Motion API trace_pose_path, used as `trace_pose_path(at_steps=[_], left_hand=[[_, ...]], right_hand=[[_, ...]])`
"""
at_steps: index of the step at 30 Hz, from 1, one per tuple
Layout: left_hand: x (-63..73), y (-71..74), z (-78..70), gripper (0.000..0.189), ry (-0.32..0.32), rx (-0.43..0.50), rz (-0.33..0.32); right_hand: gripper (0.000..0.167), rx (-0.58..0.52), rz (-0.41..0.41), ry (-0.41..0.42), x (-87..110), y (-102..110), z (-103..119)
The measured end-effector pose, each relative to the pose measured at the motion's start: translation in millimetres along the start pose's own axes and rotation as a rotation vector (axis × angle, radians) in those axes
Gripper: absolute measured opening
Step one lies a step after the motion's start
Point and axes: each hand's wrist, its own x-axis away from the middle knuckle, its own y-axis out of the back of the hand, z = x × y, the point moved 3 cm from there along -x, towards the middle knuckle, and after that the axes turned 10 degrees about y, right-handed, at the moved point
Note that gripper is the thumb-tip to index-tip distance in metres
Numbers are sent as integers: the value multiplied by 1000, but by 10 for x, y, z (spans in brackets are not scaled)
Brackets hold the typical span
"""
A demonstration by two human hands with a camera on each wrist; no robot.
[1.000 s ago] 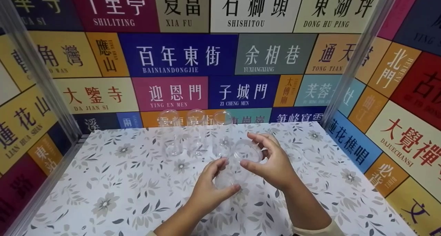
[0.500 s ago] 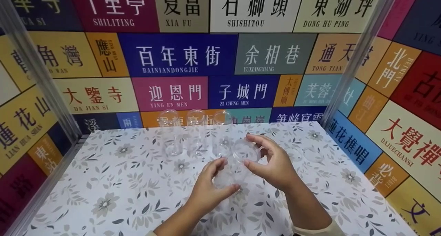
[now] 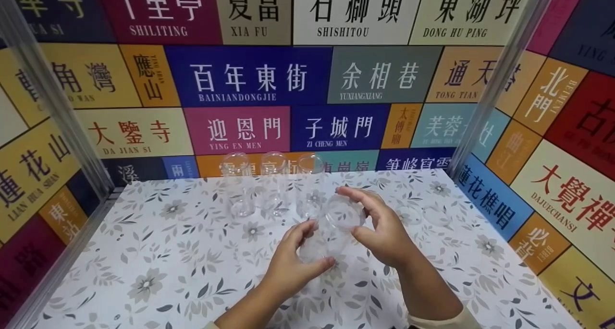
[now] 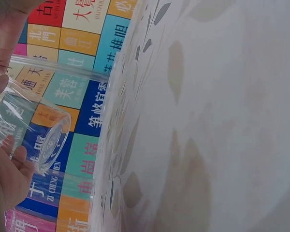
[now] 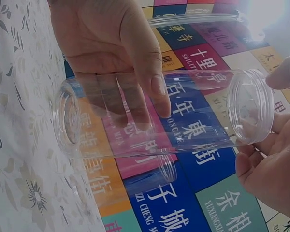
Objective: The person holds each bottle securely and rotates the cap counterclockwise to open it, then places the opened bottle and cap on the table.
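Observation:
A clear plastic jar (image 3: 318, 246) is held tilted above the table, its closed base toward the person. The left hand (image 3: 294, 258) grips its body, the thumb on one side and the fingers on the other. At the jar's upper end sits a clear round lid (image 5: 255, 107) with a ridged edge. Thumb and fingers of the right hand (image 3: 384, 230) hold this lid at its rim. Through the clear wall of the jar the left fingers show in the right wrist view. How tightly the lid sits cannot be made out.
Three clear jars, a left one (image 3: 239, 187), a middle one (image 3: 274, 187) and a right one (image 3: 309, 187), stand upright in a row farther back. Clear round pieces (image 3: 436, 216) lie on the flowered tabletop (image 3: 192, 252) at the right. Printed walls enclose the back and sides.
The right hand's thumb and fingers have shifted around the lid's rim, the thumb moving to the right and the forefinger slightly left. The left hand and jar stay almost still.

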Motion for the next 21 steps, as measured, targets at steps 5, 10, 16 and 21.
trace_pose_path(at_steps=[5,10,16,21], left_hand=[[11,2,-8,89,-11,-3,-3],[7,4,-9,89,-20,-10,-15],[-7,6,-1,87,-27,-26,-31],[0,13,-4,87,-23,-53,-37]], right_hand=[[71,75,-6,-28,-5,10,-19],[73,133,-37,-84,-22,14,-50],[73,197,-45,-148,-32,13,-63],[68,184,-26,-202,-29,16,-56]])
